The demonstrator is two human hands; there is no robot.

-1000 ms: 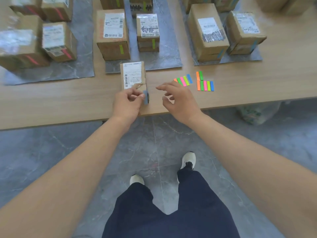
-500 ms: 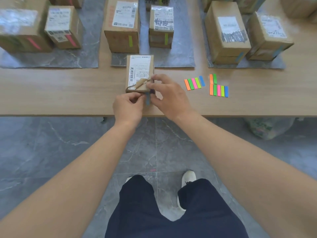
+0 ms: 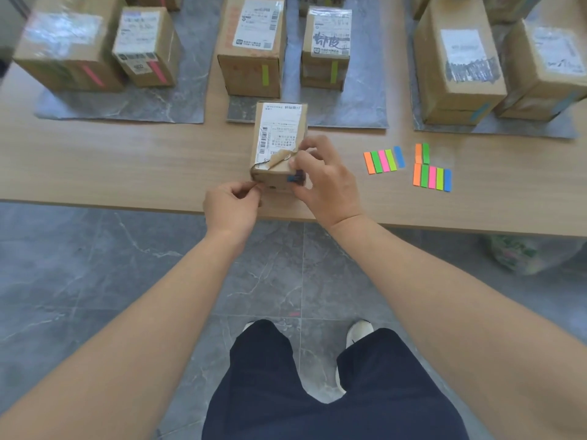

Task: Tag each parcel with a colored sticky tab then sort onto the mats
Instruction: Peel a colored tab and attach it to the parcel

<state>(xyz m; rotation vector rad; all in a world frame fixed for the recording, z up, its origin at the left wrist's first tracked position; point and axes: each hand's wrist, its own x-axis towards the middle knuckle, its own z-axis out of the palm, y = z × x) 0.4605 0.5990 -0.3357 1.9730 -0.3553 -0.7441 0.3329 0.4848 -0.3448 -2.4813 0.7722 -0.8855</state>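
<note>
Stands at the worktop (image 3: pixel 127 160) and grips the small parcel (image 3: pixel 279 134) with the right hand (image 3: pixel 327 182). Curls the right fingers (image 3: pixel 313 147) over the parcel's near right top edge and sets the thumb against its near face, just beside the blue tab (image 3: pixel 293 178) stuck there. Holds the left hand (image 3: pixel 232 204) at the parcel's near left corner, fingers curled, thumb and forefinger tips pressed together; cannot tell whether anything lies between them.

Small parcel upright, near the worktop's near edge, just in front of the middle mat (image 3: pixel 349 117); cannot tell whether its far end touches that mat.

To the right of the right hand, flat on the worktop, two sets of loose tabs (image 3: pixel 382 161) in orange, green, pink, yellow-green and blue.

Farther back, three grey mats side by side: on the left mat (image 3: pixel 127 106), pink-tabbed parcels (image 3: pixel 146 42); on the middle mat, green-tabbed parcels (image 3: pixel 251 58); on the right mat (image 3: pixel 508 130), blue-tabbed parcels (image 3: pixel 457 65).
</note>
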